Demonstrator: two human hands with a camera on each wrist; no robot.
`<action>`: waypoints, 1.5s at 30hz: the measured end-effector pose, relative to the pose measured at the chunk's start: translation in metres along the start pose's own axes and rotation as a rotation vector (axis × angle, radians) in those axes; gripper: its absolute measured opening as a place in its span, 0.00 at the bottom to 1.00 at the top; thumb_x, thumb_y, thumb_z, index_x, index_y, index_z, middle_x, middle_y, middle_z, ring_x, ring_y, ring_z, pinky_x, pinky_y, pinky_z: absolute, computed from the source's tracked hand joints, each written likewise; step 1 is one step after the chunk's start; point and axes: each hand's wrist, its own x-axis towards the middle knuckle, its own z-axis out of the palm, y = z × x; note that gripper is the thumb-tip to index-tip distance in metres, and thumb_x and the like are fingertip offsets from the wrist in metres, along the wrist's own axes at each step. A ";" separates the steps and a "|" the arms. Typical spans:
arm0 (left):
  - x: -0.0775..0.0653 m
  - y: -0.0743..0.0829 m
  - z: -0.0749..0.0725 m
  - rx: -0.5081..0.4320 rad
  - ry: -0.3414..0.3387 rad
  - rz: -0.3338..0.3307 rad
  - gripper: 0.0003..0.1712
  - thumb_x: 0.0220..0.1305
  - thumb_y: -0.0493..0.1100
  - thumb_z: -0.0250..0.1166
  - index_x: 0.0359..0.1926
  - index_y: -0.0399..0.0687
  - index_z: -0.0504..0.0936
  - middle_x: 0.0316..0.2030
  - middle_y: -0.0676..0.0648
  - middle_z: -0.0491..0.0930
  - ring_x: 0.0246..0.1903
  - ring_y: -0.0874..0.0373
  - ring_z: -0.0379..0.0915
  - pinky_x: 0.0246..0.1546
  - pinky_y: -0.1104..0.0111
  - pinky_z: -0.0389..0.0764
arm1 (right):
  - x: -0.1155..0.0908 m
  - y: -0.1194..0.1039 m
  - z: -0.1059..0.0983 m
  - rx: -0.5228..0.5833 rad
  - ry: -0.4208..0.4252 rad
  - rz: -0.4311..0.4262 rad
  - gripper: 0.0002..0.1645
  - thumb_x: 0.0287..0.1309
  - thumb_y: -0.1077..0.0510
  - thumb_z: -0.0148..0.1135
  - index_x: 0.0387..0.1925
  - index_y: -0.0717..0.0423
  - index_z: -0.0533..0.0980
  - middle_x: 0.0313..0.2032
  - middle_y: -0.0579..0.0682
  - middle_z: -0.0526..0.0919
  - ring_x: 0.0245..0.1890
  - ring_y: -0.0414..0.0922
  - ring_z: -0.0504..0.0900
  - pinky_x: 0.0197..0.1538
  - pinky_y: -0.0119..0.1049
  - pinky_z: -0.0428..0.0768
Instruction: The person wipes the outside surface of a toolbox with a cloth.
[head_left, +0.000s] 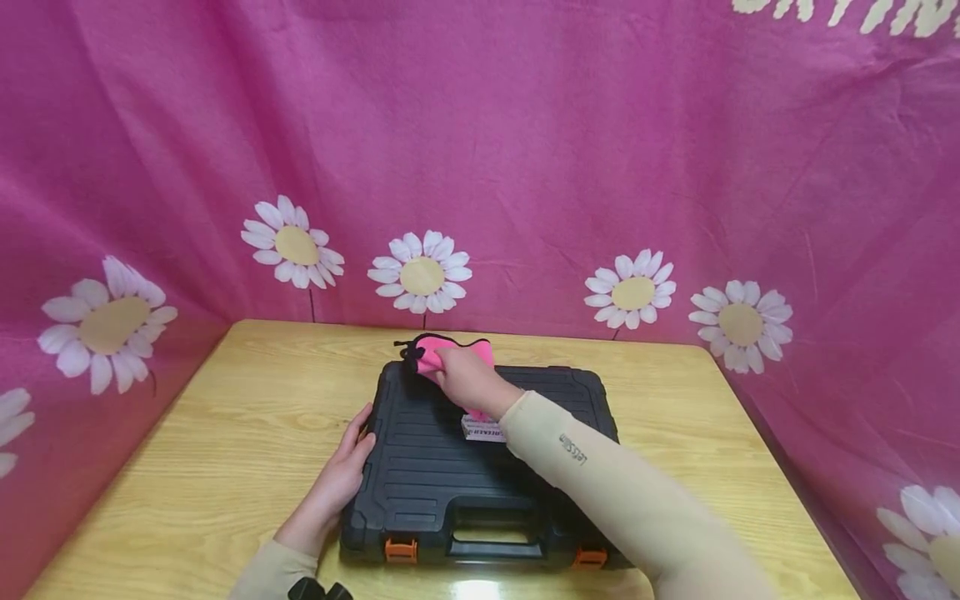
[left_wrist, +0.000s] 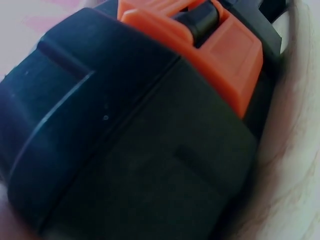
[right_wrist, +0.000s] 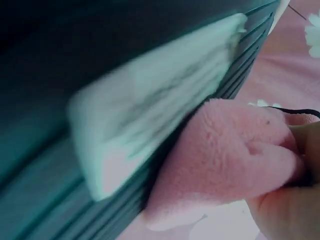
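A closed black hard plastic carrying case (head_left: 420,467) lies on the table with its handle and orange latches (head_left: 401,550) facing me. My right hand (head_left: 472,379) reaches across the lid and grips a fuzzy pink cloth (right_wrist: 215,165) with black edging and a black cord. The cloth touches the lid beside a white printed label (right_wrist: 155,100), whose text is blurred in the right wrist view. Along the case's left side rests my left hand (head_left: 345,471), its fingers extended against the edge. An orange latch (left_wrist: 225,60) fills the top of the left wrist view.
The light wooden table (head_left: 262,400) extends around the case. A pink curtain (head_left: 525,167) with white daisies hangs behind it and at both sides. Small black round objects (head_left: 318,590) show at the bottom edge, near the left sleeve.
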 end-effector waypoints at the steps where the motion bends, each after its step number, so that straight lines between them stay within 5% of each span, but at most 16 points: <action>1: 0.000 0.000 0.000 0.008 0.003 -0.004 0.33 0.85 0.44 0.37 0.84 0.55 0.39 0.81 0.34 0.44 0.79 0.35 0.44 0.78 0.41 0.49 | 0.003 -0.004 0.002 -0.016 -0.019 -0.007 0.07 0.73 0.60 0.58 0.35 0.59 0.77 0.25 0.50 0.76 0.31 0.46 0.77 0.42 0.38 0.79; 9: 0.002 0.001 0.002 0.038 0.002 0.000 0.33 0.85 0.45 0.38 0.84 0.53 0.40 0.82 0.34 0.42 0.80 0.35 0.40 0.78 0.40 0.44 | 0.018 -0.028 0.004 -0.172 -0.073 -0.050 0.11 0.72 0.54 0.62 0.37 0.58 0.83 0.25 0.50 0.81 0.31 0.44 0.78 0.45 0.34 0.79; 18: 0.003 0.003 0.003 0.040 0.023 -0.023 0.33 0.85 0.46 0.39 0.84 0.55 0.41 0.82 0.35 0.41 0.80 0.35 0.40 0.78 0.40 0.43 | 0.005 -0.045 0.008 -0.423 -0.155 -0.070 0.08 0.70 0.59 0.62 0.46 0.56 0.84 0.40 0.50 0.89 0.34 0.43 0.82 0.50 0.31 0.83; 23: 0.003 0.002 0.003 0.045 0.033 -0.027 0.33 0.85 0.46 0.38 0.84 0.54 0.41 0.82 0.35 0.41 0.80 0.35 0.39 0.78 0.40 0.41 | -0.012 -0.051 0.009 -0.480 -0.179 -0.118 0.10 0.66 0.56 0.67 0.48 0.53 0.85 0.42 0.48 0.90 0.36 0.42 0.84 0.53 0.29 0.83; 38: 0.000 0.002 0.001 0.049 0.043 -0.017 0.35 0.85 0.50 0.40 0.84 0.52 0.40 0.81 0.33 0.45 0.80 0.36 0.44 0.78 0.43 0.52 | -0.089 -0.085 0.028 -0.695 -0.091 -0.350 0.04 0.63 0.53 0.68 0.38 0.48 0.83 0.30 0.41 0.86 0.31 0.35 0.83 0.38 0.22 0.81; 45: 0.000 0.001 0.002 0.048 0.056 -0.006 0.36 0.84 0.52 0.42 0.83 0.49 0.41 0.81 0.33 0.46 0.79 0.37 0.43 0.76 0.45 0.51 | -0.115 -0.093 0.035 -0.801 -0.060 -0.405 0.10 0.62 0.50 0.68 0.42 0.49 0.82 0.32 0.40 0.85 0.31 0.32 0.82 0.33 0.21 0.82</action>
